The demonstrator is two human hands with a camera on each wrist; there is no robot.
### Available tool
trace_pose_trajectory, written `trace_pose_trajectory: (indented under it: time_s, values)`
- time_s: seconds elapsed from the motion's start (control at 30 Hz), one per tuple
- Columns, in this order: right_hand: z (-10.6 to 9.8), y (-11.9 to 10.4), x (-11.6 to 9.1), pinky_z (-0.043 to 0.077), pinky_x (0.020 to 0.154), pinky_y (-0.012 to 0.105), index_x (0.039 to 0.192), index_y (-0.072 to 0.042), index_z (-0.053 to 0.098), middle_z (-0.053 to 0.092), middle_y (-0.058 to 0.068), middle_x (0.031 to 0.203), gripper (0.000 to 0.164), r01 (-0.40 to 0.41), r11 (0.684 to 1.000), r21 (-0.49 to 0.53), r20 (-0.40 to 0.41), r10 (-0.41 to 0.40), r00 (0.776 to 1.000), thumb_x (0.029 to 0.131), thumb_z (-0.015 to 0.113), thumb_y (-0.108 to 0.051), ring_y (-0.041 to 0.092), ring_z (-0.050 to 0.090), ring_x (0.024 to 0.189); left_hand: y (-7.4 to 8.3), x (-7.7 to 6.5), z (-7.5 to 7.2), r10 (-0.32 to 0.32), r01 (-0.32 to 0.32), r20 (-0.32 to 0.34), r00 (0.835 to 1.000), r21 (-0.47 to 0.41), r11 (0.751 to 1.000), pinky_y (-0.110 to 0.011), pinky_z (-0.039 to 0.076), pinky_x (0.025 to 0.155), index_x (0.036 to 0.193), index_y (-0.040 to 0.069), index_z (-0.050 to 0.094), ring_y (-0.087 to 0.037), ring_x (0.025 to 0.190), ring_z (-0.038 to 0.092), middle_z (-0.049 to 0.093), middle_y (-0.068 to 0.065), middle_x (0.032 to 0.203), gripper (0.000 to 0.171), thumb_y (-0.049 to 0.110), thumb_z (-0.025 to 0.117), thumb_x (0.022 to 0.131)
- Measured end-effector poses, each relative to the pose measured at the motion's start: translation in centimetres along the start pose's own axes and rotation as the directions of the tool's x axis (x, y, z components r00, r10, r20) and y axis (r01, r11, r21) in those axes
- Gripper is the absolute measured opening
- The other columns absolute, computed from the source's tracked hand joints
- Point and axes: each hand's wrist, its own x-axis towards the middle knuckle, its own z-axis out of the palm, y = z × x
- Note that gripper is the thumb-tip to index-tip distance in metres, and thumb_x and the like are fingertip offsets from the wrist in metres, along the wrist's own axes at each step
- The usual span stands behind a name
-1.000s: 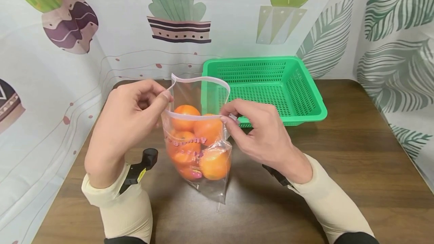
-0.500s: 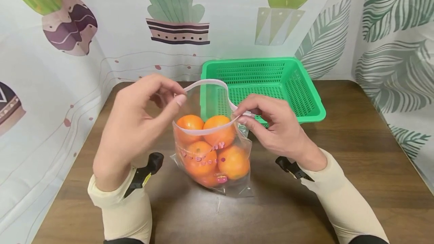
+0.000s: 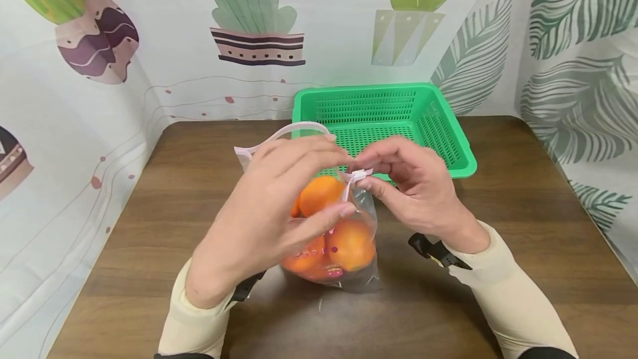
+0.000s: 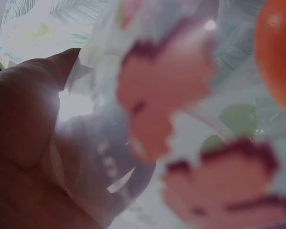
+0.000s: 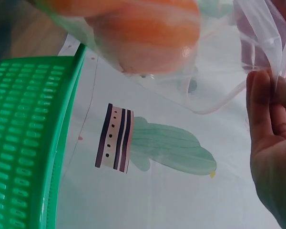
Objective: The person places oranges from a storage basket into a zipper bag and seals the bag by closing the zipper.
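A clear zip bag [image 3: 371, 278] with a pale pink rim and printed letters stands on the table, its mouth open, with several oranges [image 3: 351, 245] inside. My right hand [image 3: 421, 193] pinches the bag's right top corner beside the white zip slider [image 3: 359, 175]; the right wrist view also shows those fingers [image 5: 262, 102] on the rim. Across the bag's front reaches my left hand [image 3: 269, 209], fingers fairly straight and thumb apart, fingertips close to the slider. Its palm hides the bag's left part. Blurred bag film fills much of the left wrist view.
A green plastic basket [image 3: 466, 168] stands behind the bag, at the back of the brown wooden table [image 3: 523, 226]. A cloth printed with cacti and leaves [image 3: 339, 26] hangs behind and along the sides. A small light-coloured scrap [image 3: 320, 304] lies in front of the bag.
My left hand has let go of the bag's left rim and moved right to the slider corner. The bag shifted right with my right hand, which still pinches the corner.
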Motion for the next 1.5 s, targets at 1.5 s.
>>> trace_pose_trajectory:
  time_s: [1.5]
  values:
    - [0.4,-1.4,-0.9,0.063,0.086,0.031,0.089,0.014,0.070,0.074,0.023,0.085,0.008,0.313,0.946,0.087,-0.091,-0.305,0.948,0.091,0.077,0.010,0.030,0.074,0.084,1.6,-0.1,2.6,0.061,-0.058,-0.005,0.998,0.233,0.971,-0.030,0.056,0.089,0.096,0.011,0.073,-0.014,0.079,0.062,0.066,0.006,0.083,0.010,0.019,0.074,0.100]
